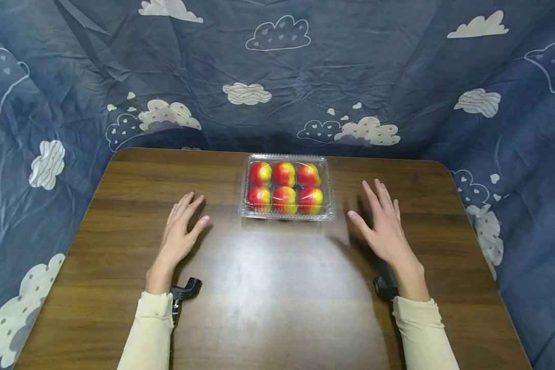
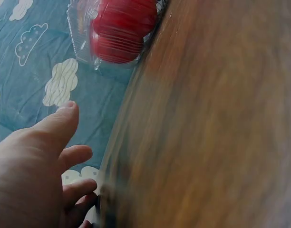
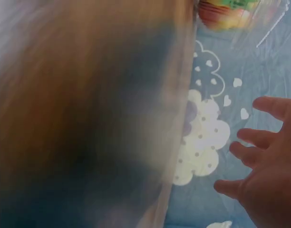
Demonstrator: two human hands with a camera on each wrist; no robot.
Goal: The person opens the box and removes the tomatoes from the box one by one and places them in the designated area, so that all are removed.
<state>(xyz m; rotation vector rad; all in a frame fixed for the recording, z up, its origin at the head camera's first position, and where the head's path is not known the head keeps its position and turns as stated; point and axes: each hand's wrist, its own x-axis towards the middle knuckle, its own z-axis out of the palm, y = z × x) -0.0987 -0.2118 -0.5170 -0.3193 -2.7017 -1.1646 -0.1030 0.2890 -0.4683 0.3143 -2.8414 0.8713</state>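
A clear plastic clamshell box (image 1: 287,216) with its lid down stands near the far edge of the table, holding several red-and-yellow apples (image 1: 284,199) in two rows. To its left, my left hand (image 1: 179,234) is held over the wood with fingers spread, touching nothing. On the other side my right hand (image 1: 385,226) is likewise spread, thumb toward the box and apart from it. The left wrist view catches the box's corner (image 2: 118,40) beyond my thumb. In the right wrist view, part of the box (image 3: 231,14) shows at the top.
The brown wooden table (image 1: 277,318) has rounded far corners. A blue cloth with cloud prints (image 1: 277,67) hangs behind it and along both sides. A black wrist camera (image 1: 187,289) sits beside the left wrist, another (image 1: 385,288) beside the right.
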